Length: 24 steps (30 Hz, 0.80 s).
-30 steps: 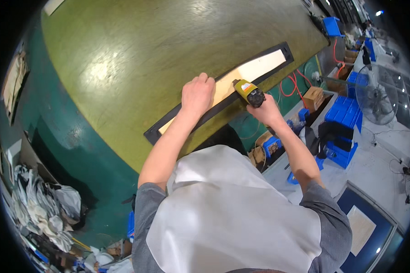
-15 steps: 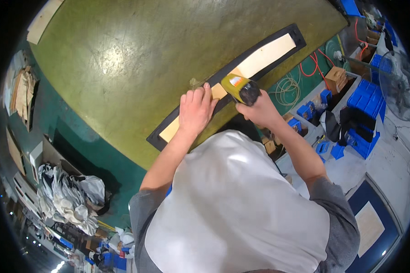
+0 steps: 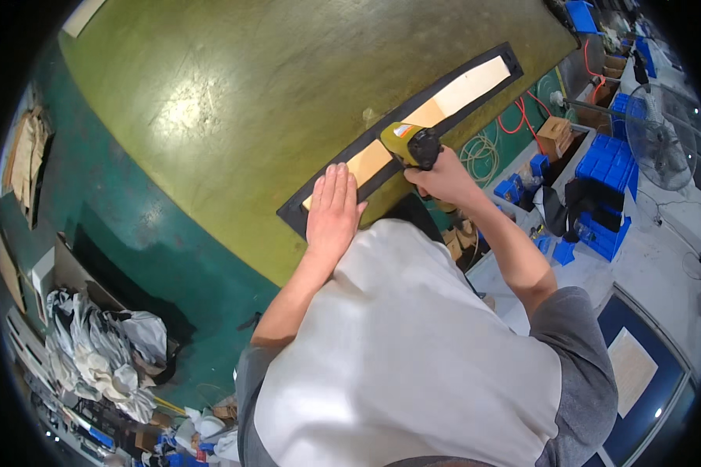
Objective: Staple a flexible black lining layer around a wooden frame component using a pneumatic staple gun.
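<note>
yellow power tool (image 3: 410, 143) in right hand (image 3: 442, 177)

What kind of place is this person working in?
Most likely a workshop or small factory. A big olive-green worktable holds a long black-edged panel. The right hand grips a yellow power tool. Stacked blue bins and coiled hoses sit beside it.

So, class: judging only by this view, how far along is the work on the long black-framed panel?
Done: the long black-framed panel lies flat along the edge of the green worktable. In hand: the left hand presses flat on its near end, while the right hand grips a yellow power tool set against the frame. Left: the far stretch of the panel; no fasteners are visible there.
</note>
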Motion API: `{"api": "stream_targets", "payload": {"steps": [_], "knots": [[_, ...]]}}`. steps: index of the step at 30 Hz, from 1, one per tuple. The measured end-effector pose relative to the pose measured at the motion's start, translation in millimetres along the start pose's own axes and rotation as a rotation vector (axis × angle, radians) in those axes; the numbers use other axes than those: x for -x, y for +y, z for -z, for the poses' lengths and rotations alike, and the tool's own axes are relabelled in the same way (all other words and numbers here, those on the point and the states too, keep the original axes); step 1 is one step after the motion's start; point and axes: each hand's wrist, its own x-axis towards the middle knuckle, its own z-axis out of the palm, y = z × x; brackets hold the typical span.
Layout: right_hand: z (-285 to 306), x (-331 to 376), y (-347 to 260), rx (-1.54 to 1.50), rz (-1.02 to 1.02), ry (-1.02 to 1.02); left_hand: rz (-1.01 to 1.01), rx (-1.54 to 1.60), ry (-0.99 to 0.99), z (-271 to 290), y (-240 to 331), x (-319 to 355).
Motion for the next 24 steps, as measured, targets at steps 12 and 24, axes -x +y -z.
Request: {"api": "stream_targets", "payload": {"steps": [12,24], "knots": [[-32,13,-11,0.045,0.388,-0.062,-0.02,0.089,0.08,6,3,-1],[156,-43,51,0.081,0.207,0.214,-0.023,0.087,0.307,-42,69,-225]]}}
